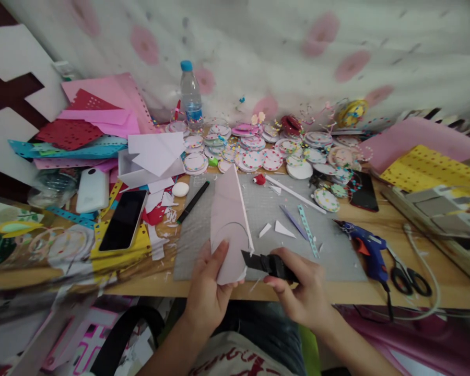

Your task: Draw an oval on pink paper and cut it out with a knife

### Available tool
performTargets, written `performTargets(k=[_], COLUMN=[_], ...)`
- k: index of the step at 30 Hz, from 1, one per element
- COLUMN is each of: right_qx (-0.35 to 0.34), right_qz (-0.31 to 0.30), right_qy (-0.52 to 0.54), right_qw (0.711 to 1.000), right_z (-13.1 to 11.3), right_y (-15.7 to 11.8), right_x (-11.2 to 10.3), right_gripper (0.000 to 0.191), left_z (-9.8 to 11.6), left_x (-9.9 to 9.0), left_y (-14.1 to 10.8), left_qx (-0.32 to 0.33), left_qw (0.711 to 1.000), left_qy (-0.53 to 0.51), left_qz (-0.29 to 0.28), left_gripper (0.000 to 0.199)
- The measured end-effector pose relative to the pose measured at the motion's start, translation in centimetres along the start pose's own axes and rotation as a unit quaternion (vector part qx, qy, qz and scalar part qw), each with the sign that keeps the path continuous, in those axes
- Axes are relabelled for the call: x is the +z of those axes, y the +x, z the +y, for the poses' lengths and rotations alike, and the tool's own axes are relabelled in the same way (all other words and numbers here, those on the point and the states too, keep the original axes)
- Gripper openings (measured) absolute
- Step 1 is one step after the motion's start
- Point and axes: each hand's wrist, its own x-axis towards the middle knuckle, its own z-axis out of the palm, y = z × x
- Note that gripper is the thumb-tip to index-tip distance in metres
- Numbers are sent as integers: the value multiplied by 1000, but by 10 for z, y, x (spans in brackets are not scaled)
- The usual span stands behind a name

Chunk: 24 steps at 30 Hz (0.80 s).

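Over the bench's (348, 293) near edge, the left grip (208, 279) pinches the pale board's (227, 206) lower end; the right grip (304, 284) clasps a black cutter (276, 265), blade at the board's right edge.

One knife (268, 264), one glue gun (370, 247), one pair of scissors (409, 278)
One blue-capped bottle (190, 94), one black marker (194, 202); overlapping discs (249, 161) defy counting.

Bare forearms (350, 337) are angled inward from the lower edge, the left hand (208, 279) clasped with its thumb (220, 254) laid on top and fingertips (236, 285) curled beneath, while nearby the right hand (304, 287) is closed in a firm grip, its knuckles bent and wrist turned inward.
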Motion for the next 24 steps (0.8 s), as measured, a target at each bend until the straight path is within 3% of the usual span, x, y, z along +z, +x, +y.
performTargets(k=[4,8,11,14,16,19,24], right_qx=[41,103,177,261,310,366,382], right_qz=[-14,-95,-148,-180,-191,-176,-112], right_qy=[36,114,177,261,305,348,398], right_qw=[998,984,957,912,880,845,827], right_z=[4,7,7,5,7,15,33], right_y=[-3,-10,-21,-34,-43,-52,-51], right_x=[-3,-4,-2,-1,-2,-4,-1], right_gripper=[39,35,38,45,49,52,39], left_z=[-3,-7,-11,-17,-23,-32,-19], left_x=[7,4,-3,-16,-27,-42,-47], left_y=[0,-1,1,9,17,30,33], left_qx=[30,145,235,265,269,263,236], left_qw=[999,985,962,939,916,855,793], left_qy=[28,80,125,205,286,437,552], left_qz=[17,53,64,75,86,97,104], left_gripper=[38,42,48,49,47,41,29])
